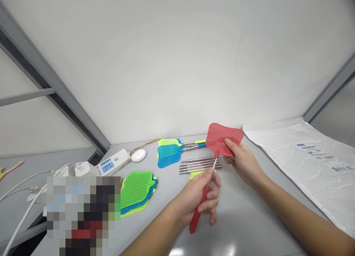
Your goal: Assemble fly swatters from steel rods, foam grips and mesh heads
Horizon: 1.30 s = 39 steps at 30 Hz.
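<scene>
I hold a red fly swatter above the grey table (249, 211). My left hand (200, 196) is closed around its red handle (197, 215), with the thin metal rod running up from my fingers. My right hand (242, 160) pinches the lower edge of the red mesh head (222, 137), thumb on the front face. Just behind my hands lies a row of bare metal rods (198, 164) with a yellow-green piece beneath them.
A stack of green, blue and yellow swatter heads (137, 191) lies at the left. Assembled blue and yellow swatters (169, 152) rest near the white wall. A power strip (112, 163), a white round device (138, 155) and cables sit at the far left. A clear plastic bag (307, 160) covers the right side.
</scene>
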### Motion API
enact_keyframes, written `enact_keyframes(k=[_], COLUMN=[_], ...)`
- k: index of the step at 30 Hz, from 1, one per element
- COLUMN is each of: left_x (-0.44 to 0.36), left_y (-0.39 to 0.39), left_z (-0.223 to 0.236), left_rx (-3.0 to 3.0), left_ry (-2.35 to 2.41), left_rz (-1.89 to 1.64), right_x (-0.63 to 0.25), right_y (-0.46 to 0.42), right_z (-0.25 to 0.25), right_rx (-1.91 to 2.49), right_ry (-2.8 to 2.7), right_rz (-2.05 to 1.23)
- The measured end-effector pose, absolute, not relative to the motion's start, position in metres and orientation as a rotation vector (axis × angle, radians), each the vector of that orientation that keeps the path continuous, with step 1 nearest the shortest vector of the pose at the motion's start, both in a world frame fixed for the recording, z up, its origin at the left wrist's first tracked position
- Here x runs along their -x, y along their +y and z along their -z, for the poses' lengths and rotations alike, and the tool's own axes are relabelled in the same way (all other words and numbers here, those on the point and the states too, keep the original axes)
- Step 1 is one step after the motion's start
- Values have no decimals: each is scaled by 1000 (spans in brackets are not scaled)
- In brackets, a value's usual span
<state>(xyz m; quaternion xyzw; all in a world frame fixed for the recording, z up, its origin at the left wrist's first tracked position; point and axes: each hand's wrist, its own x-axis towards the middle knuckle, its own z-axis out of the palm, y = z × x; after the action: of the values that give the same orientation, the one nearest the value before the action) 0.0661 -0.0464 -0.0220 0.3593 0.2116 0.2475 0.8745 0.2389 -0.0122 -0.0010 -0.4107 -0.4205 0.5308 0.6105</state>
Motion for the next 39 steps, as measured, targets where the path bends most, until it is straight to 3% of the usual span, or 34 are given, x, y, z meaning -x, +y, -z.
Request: enact_keyframes(k=[39], left_x=[-65], left_y=[-51], left_z=[14], left_rx=[-754], left_ry=[519], left_rz=[-582], right_x=[-233], right_y=[-15], right_z=[5], right_rx=[857], right_ry=[-1084], right_rz=[-1352])
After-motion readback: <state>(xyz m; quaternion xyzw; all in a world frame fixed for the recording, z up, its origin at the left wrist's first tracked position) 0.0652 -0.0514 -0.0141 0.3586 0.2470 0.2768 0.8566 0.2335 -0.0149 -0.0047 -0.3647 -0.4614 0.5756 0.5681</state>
